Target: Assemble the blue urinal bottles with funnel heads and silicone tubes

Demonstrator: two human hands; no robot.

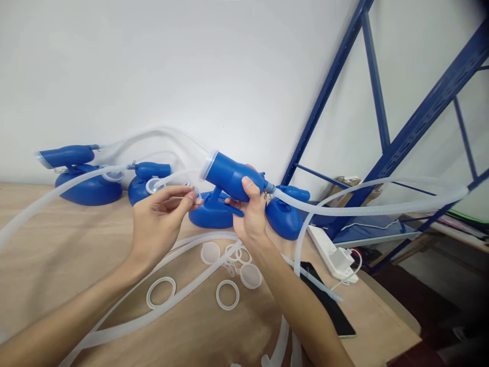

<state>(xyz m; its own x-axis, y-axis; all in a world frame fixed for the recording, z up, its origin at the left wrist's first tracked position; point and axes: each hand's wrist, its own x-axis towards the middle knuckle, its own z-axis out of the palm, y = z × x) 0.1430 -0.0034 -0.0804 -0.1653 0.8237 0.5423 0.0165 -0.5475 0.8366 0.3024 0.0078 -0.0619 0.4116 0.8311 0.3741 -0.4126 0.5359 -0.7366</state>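
The right hand [250, 214] held a blue funnel-shaped cup [231, 177] above the tabletop [57, 244], its grip closed round the narrow end with the thumb on top and the fingers curled beneath. The cup lay tilted, its wide clear-rimmed mouth pointing up and to the left, and a translucent corrugated hose [382, 206] ran from its narrow end off to the right. The left hand [160, 214] hovered just beside the cup's mouth, its grip narrow, thumb and fingertips pinched on a small clear ring [195, 194] that was hard to make out. Below the hands, on the wooden surface, lay several loose white rings [227, 294] and shallow clear caps [250, 276], with flat white straps [153, 316] winding among them. Along the wall behind stood more blue units [89, 189] on rounded bases, each with its own tubing. To the right lay a white power strip [331, 252] and a dark phone [332, 311], near a blue metal rack [385, 153].
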